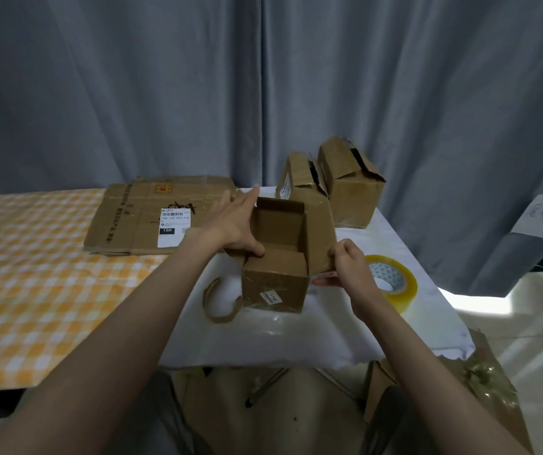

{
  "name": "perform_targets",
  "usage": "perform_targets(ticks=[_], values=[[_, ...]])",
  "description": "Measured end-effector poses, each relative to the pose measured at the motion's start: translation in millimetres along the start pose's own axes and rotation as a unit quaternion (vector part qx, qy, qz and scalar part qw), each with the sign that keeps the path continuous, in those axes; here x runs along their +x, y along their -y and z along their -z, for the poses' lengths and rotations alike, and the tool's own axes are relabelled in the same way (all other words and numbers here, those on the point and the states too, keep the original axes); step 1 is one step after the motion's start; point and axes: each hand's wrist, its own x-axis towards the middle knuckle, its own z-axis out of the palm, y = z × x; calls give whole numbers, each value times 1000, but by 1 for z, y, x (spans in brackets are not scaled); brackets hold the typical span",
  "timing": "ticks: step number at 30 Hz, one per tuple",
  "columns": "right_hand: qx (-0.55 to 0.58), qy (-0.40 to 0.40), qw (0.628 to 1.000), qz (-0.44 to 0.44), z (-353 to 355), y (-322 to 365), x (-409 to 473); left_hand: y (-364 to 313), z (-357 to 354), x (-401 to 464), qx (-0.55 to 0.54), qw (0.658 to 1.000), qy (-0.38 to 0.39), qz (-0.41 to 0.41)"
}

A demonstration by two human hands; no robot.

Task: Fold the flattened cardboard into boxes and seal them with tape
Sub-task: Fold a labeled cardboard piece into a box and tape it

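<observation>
A small open box (275, 280) of brown corrugated cardboard stands upright on the white-covered bench (263, 336), directly in front of a person whose two bare forearms reach toward it. The left hand (234, 224) lies against the box's left flap with fingers stretched straight and thumb hooked at the rim, apparently pressing the flap to steady the box. The right hand (350, 261) has fingers curled, pinching the edge of the right flap, likely ready to fold it inward; the top is not yet closed or taped. The box's near face is creased, with glossy old tape and a small white label. Just right of the box, partly behind the right hand, lies a roll of clear yellowish tape (391, 280), close for sealing. Left of and behind the box, flattened cardboard (152, 215) with a printed label lies in a stack, presumably waiting. Behind the box to the right stand two folded boxes (332, 182), rumpled. A curled brown strip (219, 307) lies at the box's left foot.
</observation>
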Motion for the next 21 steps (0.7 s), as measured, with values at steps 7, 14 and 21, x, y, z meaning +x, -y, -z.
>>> perform_targets(ticks=[7, 14, 21], values=[[0, -7, 999, 34, -3, 5, -1, 3, -3, 3, 90, 994, 46, -30], [-202, 58, 966, 153, -29, 4, 1, 19, -17, -13, 33, 998, 18, -48], [-271, 61, 951, 138, -27, -5, 7, 4, -13, -45, -317, 944, -71, 61]])
